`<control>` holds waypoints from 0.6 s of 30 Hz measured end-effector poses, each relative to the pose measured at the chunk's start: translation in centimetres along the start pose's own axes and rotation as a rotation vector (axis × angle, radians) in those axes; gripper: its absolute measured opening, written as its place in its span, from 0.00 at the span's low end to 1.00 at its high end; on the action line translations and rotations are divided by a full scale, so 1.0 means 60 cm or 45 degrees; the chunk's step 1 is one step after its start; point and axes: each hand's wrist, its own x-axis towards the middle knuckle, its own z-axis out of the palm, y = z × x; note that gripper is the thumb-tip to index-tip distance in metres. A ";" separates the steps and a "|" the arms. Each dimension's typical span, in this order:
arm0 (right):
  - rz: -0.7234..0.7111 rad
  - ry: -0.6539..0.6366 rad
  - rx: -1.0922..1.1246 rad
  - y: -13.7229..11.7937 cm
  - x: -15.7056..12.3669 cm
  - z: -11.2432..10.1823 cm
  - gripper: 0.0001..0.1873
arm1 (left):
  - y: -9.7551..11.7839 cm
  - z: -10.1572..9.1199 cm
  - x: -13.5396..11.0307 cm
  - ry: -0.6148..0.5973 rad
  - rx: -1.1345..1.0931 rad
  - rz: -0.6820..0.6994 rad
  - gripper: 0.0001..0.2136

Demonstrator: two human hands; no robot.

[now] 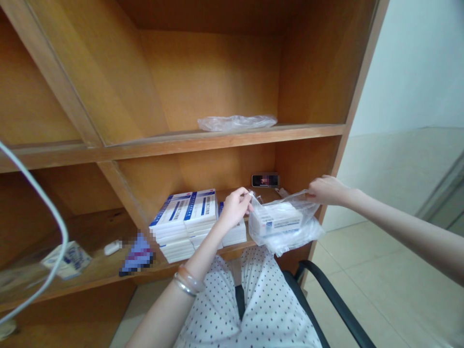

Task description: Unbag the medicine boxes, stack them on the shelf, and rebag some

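A clear plastic bag [286, 227] with a white-and-blue box inside hangs at the front edge of the lower shelf. My left hand [235, 207] pinches the bag's left rim. My right hand [326, 190] grips its right rim, and the two hold the mouth apart. Just left of the bag, stacks of white-and-blue boxes [184, 222] lie on the lower shelf [108, 263], and my left wrist passes in front of them.
Another crumpled plastic bag [236, 122] lies on the upper shelf. A phone [265, 180] leans at the back of the lower shelf. A small carton [67, 261] and a white item sit to the left. A black chair arm [326, 290] curves beside my lap.
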 end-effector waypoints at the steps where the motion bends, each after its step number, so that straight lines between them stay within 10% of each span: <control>1: 0.014 -0.060 0.072 0.005 -0.001 -0.004 0.14 | -0.003 0.004 0.004 -0.001 -0.132 -0.026 0.09; 9: 0.097 0.182 1.133 0.015 0.006 -0.042 0.10 | -0.010 0.019 0.021 0.355 -0.522 0.006 0.08; 18: 0.414 0.476 2.382 -0.004 0.040 -0.055 0.15 | 0.012 0.000 0.041 0.411 -0.396 0.134 0.09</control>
